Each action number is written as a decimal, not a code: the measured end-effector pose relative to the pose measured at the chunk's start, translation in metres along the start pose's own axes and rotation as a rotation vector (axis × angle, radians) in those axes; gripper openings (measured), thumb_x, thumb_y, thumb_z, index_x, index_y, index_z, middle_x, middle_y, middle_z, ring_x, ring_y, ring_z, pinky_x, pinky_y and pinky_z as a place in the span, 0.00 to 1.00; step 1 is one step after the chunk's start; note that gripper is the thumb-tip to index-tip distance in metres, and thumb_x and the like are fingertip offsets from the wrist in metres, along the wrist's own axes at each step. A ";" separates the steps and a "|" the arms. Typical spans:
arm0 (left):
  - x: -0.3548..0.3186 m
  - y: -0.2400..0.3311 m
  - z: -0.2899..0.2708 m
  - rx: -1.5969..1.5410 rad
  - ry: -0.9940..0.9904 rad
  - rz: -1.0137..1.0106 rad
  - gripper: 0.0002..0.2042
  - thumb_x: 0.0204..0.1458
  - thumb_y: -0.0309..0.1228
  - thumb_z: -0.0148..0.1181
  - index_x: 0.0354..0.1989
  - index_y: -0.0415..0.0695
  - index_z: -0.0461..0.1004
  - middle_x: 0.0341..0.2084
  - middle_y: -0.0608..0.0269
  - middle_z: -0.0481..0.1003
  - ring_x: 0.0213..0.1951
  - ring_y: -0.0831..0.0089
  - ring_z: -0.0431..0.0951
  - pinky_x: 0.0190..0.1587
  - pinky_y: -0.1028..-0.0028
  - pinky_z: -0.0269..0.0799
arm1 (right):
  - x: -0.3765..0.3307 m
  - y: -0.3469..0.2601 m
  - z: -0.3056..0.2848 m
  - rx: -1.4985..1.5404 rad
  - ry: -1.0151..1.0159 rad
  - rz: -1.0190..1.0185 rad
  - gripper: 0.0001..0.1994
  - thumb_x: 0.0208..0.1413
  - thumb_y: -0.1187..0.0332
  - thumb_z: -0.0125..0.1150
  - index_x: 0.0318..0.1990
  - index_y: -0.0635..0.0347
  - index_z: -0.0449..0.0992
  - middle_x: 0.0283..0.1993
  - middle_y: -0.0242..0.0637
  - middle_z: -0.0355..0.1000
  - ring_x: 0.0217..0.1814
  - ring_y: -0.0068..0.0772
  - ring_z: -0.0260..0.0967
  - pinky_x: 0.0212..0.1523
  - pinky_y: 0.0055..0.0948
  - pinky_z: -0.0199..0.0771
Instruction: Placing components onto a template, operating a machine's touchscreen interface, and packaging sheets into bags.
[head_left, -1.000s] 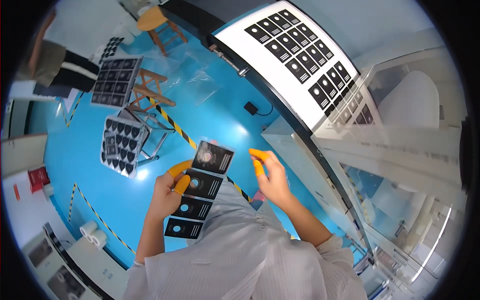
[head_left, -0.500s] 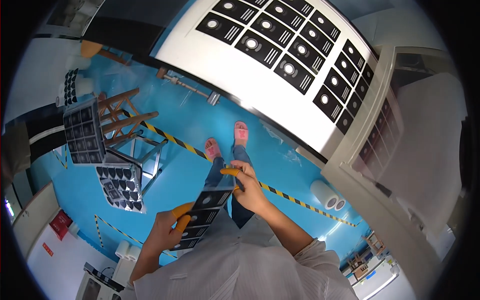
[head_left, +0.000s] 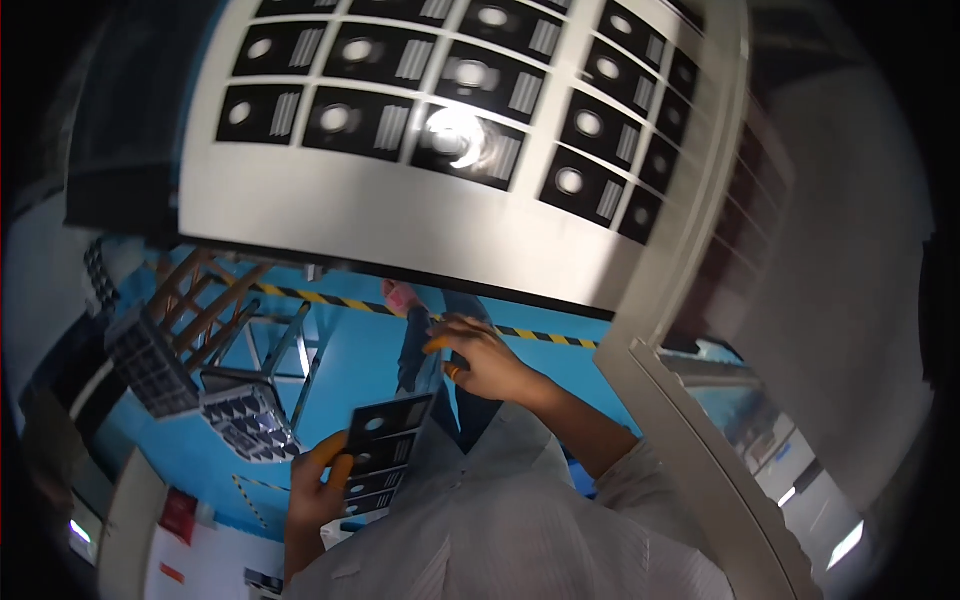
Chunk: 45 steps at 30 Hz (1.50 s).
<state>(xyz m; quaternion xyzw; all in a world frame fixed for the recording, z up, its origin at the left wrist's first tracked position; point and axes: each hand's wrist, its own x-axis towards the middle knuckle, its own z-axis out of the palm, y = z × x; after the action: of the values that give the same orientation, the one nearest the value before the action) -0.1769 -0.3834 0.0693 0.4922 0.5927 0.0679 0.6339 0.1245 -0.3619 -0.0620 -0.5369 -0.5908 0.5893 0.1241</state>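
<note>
My left hand point(head_left: 318, 487), with orange finger covers on thumb and finger, grips a sheet of black printed cards point(head_left: 385, 450) by its left edge. The sheet hangs tilted in front of my body, with several dark panels in a column. My right hand point(head_left: 480, 362) is raised beyond the sheet's upper right corner, apart from it. Its fingers are bent and spread, with orange covers on two of them; nothing shows between them, though the hand is slightly blurred. Ahead, a bright white worktop point(head_left: 330, 195) carries rows of black card prints point(head_left: 360, 122).
A beige machine frame point(head_left: 700, 470) runs down my right side. On the left, wooden stools point(head_left: 205, 300) and a metal-legged stand point(head_left: 290, 340) stand near stacks of printed sheets point(head_left: 245, 420). Black-and-yellow tape point(head_left: 545, 336) crosses the blue floor.
The view has shifted toward the worktop, which fills more of the upper picture. My right hand has come away from the top of the card sheet; my left keeps hold.
</note>
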 end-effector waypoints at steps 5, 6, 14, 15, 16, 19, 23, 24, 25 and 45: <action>-0.002 0.007 -0.025 -0.129 0.174 -0.027 0.13 0.55 0.19 0.57 0.49 0.37 0.71 0.38 0.64 0.74 0.39 0.78 0.75 0.44 0.77 0.71 | 0.006 0.001 -0.020 0.288 -0.113 0.078 0.17 0.46 0.73 0.68 0.46 0.60 0.76 0.56 0.43 0.69 0.62 0.43 0.63 0.61 0.36 0.63; -0.002 -0.004 -0.030 -0.136 0.212 0.026 0.11 0.56 0.23 0.58 0.47 0.38 0.71 0.36 0.69 0.72 0.38 0.80 0.73 0.45 0.79 0.69 | 0.006 -0.006 -0.026 0.309 -0.081 0.089 0.16 0.47 0.72 0.70 0.44 0.61 0.76 0.50 0.43 0.72 0.54 0.38 0.69 0.55 0.34 0.68; 0.006 -0.021 -0.040 -0.214 0.282 0.027 0.12 0.58 0.34 0.58 0.46 0.41 0.69 0.32 0.69 0.74 0.34 0.82 0.75 0.41 0.83 0.71 | 0.006 0.004 -0.012 0.590 0.032 0.126 0.13 0.49 0.73 0.67 0.42 0.64 0.76 0.43 0.45 0.76 0.48 0.39 0.75 0.48 0.33 0.74; 0.002 -0.034 -0.043 -0.208 0.282 0.020 0.12 0.58 0.34 0.58 0.46 0.41 0.69 0.32 0.69 0.74 0.34 0.82 0.75 0.41 0.83 0.71 | 0.005 0.002 -0.010 0.599 0.029 0.127 0.13 0.49 0.73 0.67 0.42 0.64 0.76 0.43 0.45 0.76 0.48 0.39 0.75 0.48 0.33 0.74; 0.001 -0.039 -0.043 -0.201 0.303 0.029 0.13 0.59 0.35 0.58 0.47 0.41 0.69 0.31 0.68 0.75 0.33 0.82 0.76 0.39 0.83 0.72 | 0.005 0.001 -0.008 0.566 0.056 0.102 0.13 0.49 0.73 0.67 0.43 0.64 0.75 0.44 0.45 0.76 0.48 0.40 0.75 0.48 0.33 0.74; -0.002 -0.041 -0.043 -0.288 0.305 0.022 0.14 0.58 0.31 0.56 0.49 0.39 0.68 0.33 0.68 0.74 0.34 0.82 0.75 0.39 0.83 0.71 | 0.003 -0.008 -0.011 0.526 0.074 0.113 0.13 0.50 0.75 0.66 0.44 0.64 0.76 0.45 0.43 0.76 0.51 0.39 0.75 0.52 0.34 0.73; -0.001 -0.041 -0.044 -0.434 0.282 0.037 0.16 0.58 0.27 0.56 0.53 0.36 0.68 0.35 0.69 0.73 0.35 0.83 0.73 0.42 0.84 0.69 | -0.002 -0.011 -0.010 0.475 0.083 0.134 0.14 0.50 0.77 0.65 0.45 0.63 0.76 0.47 0.43 0.76 0.54 0.39 0.74 0.56 0.34 0.71; 0.000 -0.042 -0.043 -0.432 0.280 0.038 0.16 0.58 0.27 0.56 0.53 0.36 0.68 0.35 0.69 0.73 0.35 0.83 0.73 0.42 0.84 0.69 | -0.003 -0.011 -0.010 0.476 0.086 0.133 0.14 0.50 0.77 0.65 0.45 0.63 0.76 0.47 0.43 0.76 0.54 0.39 0.74 0.56 0.34 0.71; -0.001 -0.042 -0.042 -0.404 0.298 0.034 0.16 0.59 0.28 0.55 0.53 0.37 0.67 0.34 0.68 0.73 0.33 0.82 0.74 0.39 0.84 0.71 | -0.005 -0.012 -0.009 0.472 0.096 0.130 0.13 0.50 0.77 0.65 0.45 0.63 0.76 0.46 0.43 0.76 0.52 0.38 0.74 0.54 0.33 0.72; -0.153 0.041 -0.124 -0.713 0.835 0.541 0.18 0.59 0.26 0.53 0.58 0.39 0.66 0.39 0.61 0.77 0.39 0.76 0.78 0.44 0.78 0.75 | 0.083 -0.191 0.120 0.892 -0.337 -0.012 0.18 0.65 0.56 0.50 0.56 0.57 0.67 0.60 0.39 0.66 0.64 0.31 0.61 0.65 0.33 0.58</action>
<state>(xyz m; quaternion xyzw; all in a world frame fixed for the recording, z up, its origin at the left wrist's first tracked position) -0.3017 -0.3977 0.2263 0.3143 0.5859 0.6079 0.4340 -0.0949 -0.3127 0.0233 -0.3249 -0.2952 0.8636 0.2482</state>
